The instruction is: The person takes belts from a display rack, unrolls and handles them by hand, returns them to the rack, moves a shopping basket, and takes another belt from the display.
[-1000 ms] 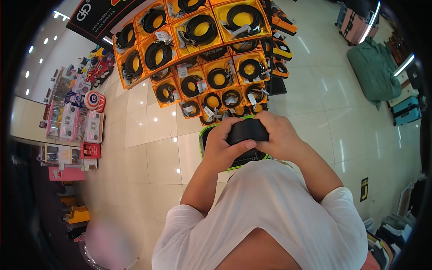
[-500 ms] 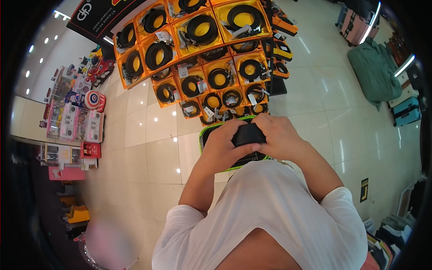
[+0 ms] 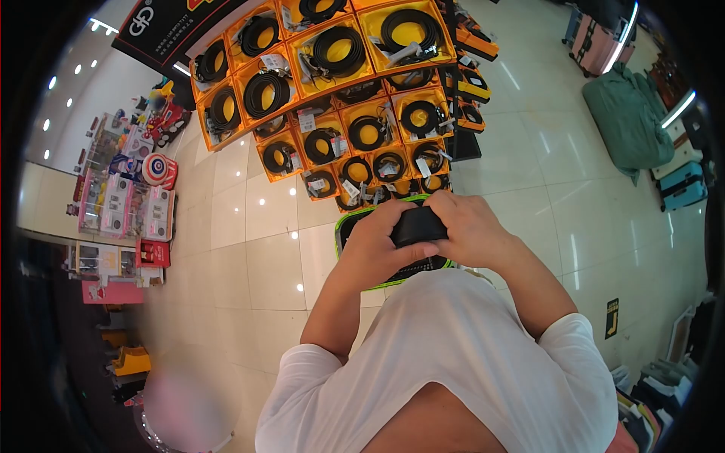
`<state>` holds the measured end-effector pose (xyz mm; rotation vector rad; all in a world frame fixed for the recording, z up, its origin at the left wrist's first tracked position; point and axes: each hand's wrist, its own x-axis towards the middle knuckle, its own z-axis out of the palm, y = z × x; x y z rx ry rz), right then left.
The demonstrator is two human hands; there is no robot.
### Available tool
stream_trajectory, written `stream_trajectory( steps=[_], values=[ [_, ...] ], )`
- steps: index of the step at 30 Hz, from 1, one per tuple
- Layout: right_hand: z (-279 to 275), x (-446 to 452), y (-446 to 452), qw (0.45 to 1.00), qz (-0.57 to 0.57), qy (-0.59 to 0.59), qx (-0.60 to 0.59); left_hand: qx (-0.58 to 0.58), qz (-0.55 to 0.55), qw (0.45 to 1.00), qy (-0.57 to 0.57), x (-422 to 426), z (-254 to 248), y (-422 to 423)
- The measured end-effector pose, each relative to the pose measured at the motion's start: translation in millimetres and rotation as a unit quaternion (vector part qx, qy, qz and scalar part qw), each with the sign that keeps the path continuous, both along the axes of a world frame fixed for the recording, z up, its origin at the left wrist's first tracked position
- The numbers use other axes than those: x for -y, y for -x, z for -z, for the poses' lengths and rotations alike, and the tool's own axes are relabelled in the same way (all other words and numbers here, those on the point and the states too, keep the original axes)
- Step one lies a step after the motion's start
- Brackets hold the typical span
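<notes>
My left hand (image 3: 377, 240) and my right hand (image 3: 470, 229) are closed on the two ends of a smooth black item (image 3: 418, 226) in front of my body. Its middle shows between them, slightly curved and leather-like; I cannot make out its exact kind. The left thumb lies along its lower side, while the right fingers bend over its other end. Directly beneath is a black basket with a bright green rim (image 3: 338, 229), partly covered by my hands and shirt.
Ahead stands a display rack of orange boxes (image 3: 298, 69) holding coiled black belts with tags. Toy machines (image 3: 115, 204) line the left side. On the right are a green covered bundle (image 3: 628, 124), a blue suitcase (image 3: 683, 187) and folded clothes (image 3: 655, 400). Shiny tiles (image 3: 257, 275) cover the floor.
</notes>
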<state>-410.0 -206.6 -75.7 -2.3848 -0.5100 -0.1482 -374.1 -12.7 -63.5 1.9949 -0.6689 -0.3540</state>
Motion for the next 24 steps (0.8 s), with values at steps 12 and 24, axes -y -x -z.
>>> stream_trajectory(
  steps=[12,24],
  values=[
    [0.4,-1.5,0.4,1.0,-0.004,-0.006,-0.02,0.001,0.004,0.999,0.048,-3.0,4.0,-0.8],
    [-0.7,-2.6,-0.1,0.999,-0.008,0.014,-0.042,-0.032,0.0,0.999,0.018,-4.8,-3.5,2.1]
  ],
)
